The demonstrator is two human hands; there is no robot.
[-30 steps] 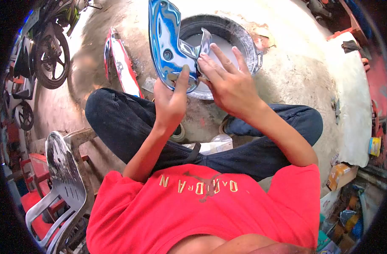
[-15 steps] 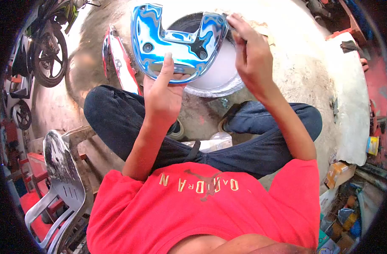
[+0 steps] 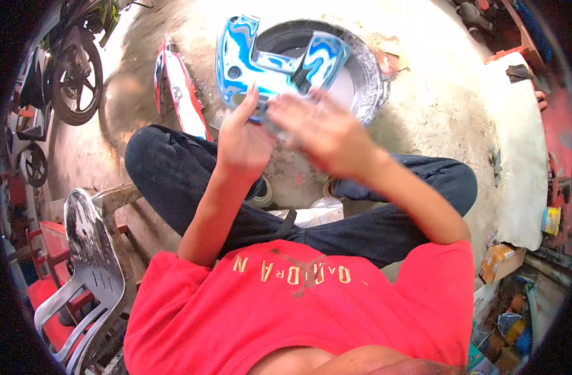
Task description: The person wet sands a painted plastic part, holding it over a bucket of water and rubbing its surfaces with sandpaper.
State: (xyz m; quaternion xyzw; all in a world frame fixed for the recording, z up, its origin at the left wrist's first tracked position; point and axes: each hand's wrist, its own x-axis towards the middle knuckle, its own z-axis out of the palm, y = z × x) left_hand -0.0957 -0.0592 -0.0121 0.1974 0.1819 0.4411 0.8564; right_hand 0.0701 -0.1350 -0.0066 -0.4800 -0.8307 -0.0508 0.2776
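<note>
My left hand (image 3: 245, 137) grips the lower edge of a glossy blue, white and silver motorcycle fairing panel (image 3: 270, 62), its thumb on the near face. The panel has a deep notch in its top edge and a round hole at the left. My right hand (image 3: 326, 128) lies across the panel's lower right edge, smeared by motion, so its finger grip is unclear. Behind the panel sits a round black tub (image 3: 373, 78) with pale, cloudy contents. The panel's lower right part is hidden by my right hand.
A red and white fairing piece (image 3: 183, 94) lies on the concrete floor left of the tub. A worn grey plastic chair (image 3: 92, 250) stands at left, below a motorcycle wheel (image 3: 76, 78). At right are a pale sheet (image 3: 514, 156) and a cardboard box (image 3: 501, 262).
My right hand has come down and left from the panel's upper right corner to its lower edge. The panel has shifted slightly right and down and tilted, uncovering more of the tub.
</note>
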